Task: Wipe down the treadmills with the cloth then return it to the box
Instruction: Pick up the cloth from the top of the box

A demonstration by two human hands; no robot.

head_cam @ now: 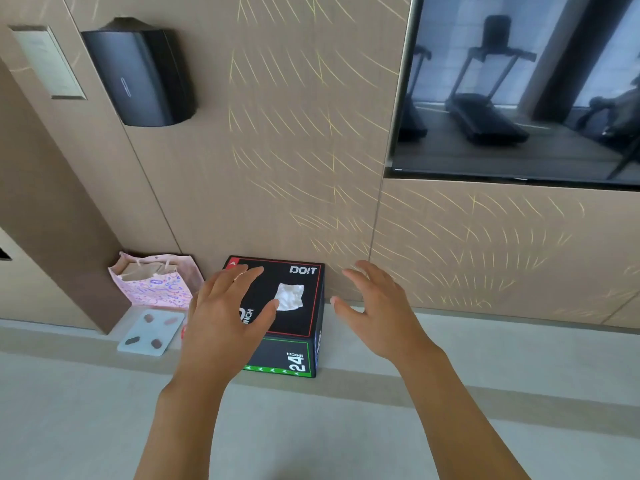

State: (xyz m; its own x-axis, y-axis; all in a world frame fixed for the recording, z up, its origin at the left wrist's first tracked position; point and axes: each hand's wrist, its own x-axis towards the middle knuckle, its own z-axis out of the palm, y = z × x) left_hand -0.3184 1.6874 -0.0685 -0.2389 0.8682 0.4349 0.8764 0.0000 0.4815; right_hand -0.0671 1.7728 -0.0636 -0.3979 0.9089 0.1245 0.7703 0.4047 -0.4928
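Note:
A crumpled white cloth (289,296) lies on top of a black plyo box (300,327) that stands on the floor against the wall. My left hand (225,317) is stretched out in front of me with its fingers spread, over the box's left side, holding nothing. My right hand (377,306) is held out to the right of the box, fingers straight and empty. Two treadmills (485,98) show only as reflections in the dark wall screen at the upper right.
A pink patterned paper bag (156,282) stands left of the box, with a pale bathroom scale (149,332) on the floor in front of it. A black speaker (142,74) hangs on the beige wall. Pale floor stretches toward me.

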